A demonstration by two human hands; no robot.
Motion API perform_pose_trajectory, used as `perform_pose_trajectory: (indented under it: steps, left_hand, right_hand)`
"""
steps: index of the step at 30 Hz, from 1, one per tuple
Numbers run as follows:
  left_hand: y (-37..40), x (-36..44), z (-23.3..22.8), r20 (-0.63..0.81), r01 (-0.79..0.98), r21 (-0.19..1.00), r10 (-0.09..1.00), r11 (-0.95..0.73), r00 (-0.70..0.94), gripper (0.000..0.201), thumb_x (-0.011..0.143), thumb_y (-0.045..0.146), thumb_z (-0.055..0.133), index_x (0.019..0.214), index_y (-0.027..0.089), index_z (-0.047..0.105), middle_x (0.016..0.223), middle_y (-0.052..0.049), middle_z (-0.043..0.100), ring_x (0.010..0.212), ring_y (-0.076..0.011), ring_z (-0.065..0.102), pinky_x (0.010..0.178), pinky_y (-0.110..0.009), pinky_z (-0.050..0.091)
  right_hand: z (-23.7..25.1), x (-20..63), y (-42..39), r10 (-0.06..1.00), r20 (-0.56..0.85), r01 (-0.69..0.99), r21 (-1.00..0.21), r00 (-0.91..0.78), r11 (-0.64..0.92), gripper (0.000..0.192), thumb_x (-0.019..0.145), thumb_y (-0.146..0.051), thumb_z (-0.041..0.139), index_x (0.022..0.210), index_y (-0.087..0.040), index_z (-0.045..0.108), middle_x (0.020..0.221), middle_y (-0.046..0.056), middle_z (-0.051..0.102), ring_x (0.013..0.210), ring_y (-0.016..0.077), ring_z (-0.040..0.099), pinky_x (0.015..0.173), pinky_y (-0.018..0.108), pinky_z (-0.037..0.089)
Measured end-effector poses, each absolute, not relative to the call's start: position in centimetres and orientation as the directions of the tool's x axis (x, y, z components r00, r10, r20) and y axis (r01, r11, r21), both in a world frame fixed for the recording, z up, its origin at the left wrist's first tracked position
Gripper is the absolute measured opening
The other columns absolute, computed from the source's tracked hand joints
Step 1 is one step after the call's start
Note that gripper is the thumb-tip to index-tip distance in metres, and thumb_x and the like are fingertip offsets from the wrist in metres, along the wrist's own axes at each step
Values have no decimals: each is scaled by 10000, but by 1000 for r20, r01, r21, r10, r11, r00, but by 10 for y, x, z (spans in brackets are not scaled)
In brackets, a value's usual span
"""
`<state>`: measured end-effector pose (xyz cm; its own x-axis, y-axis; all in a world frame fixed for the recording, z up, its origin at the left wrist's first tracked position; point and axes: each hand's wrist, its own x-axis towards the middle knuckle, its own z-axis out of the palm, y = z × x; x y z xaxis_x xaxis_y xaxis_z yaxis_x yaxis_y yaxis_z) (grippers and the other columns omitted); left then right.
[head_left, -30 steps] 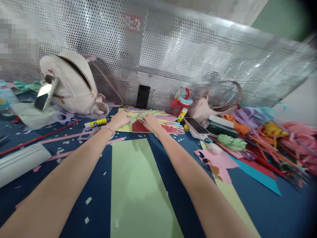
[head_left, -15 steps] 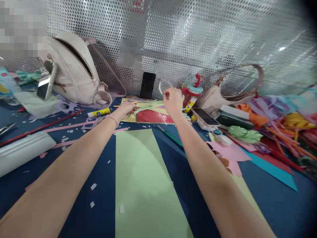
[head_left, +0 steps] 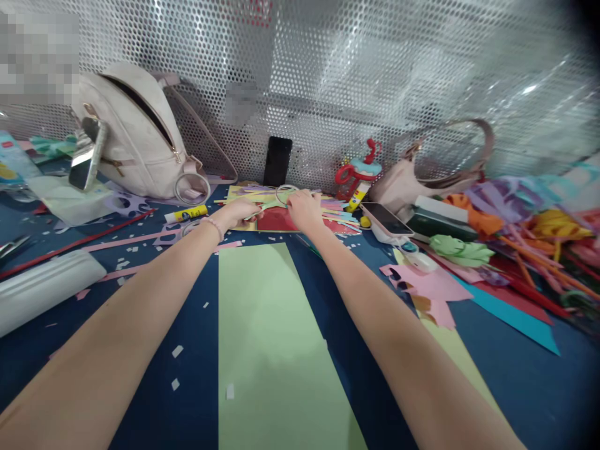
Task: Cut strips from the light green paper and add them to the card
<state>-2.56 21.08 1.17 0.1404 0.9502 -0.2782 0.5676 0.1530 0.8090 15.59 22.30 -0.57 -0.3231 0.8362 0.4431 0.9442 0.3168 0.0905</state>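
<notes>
One ring point(head_left: 277, 195) lowered to strips point(head_left: 341, 213), right hand point(head_left: 304, 210) pinching it; left hand point(head_left: 238, 213), grip unclear.

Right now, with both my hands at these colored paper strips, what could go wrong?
The paper strips overlap loosely, so your right hand might brush some out of place. The black phone stands upright just behind them and could topple if bumped. The red cup with the blue lid stands near their right end; if knocked, it might fall onto them.
</notes>
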Motion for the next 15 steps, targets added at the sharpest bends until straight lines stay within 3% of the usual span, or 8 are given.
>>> perform_pose_trajectory:
  steps: [5, 11, 15]
  left_hand:
    - [210, -33, 22, -258, 732, 681, 947, 36, 193, 299, 939, 340, 556, 1165, 146, 566, 1132, -87, 597, 944, -200, 615, 801, -393, 536]
    - [210, -41, 45, -154, 901, 399, 957, -167, 246, 300, 927, 345, 572, 1153, 147, 574, 1155, -88, 586, 998, -223, 599, 842, -418, 517]
    - [195, -29, 57, -125, 885, 256, 895, -388, 428, 262, 915, 336, 592, 1087, 138, 604, 1105, -76, 611, 974, -215, 607, 843, -417, 513]
  right_hand:
    - [-12, 157, 224, 874, 357, 944, 108, -329, 312, 305, 874, -99, 376, 983, -141, 658, 1103, 153, 656, 1072, 274, 501, 860, 415, 287]
    - [-4, 156, 217, 907, 274, 947, 123, -319, 296, 341, 885, -105, 349, 1045, -152, 647, 1174, 159, 633, 1136, 275, 492, 882, 420, 313]
    - [27, 158, 208, 931, 188, 948, 130, -313, 292, 349, 888, -197, 401, 1176, -176, 598, 1251, 143, 598, 1152, 280, 501, 869, 391, 357]
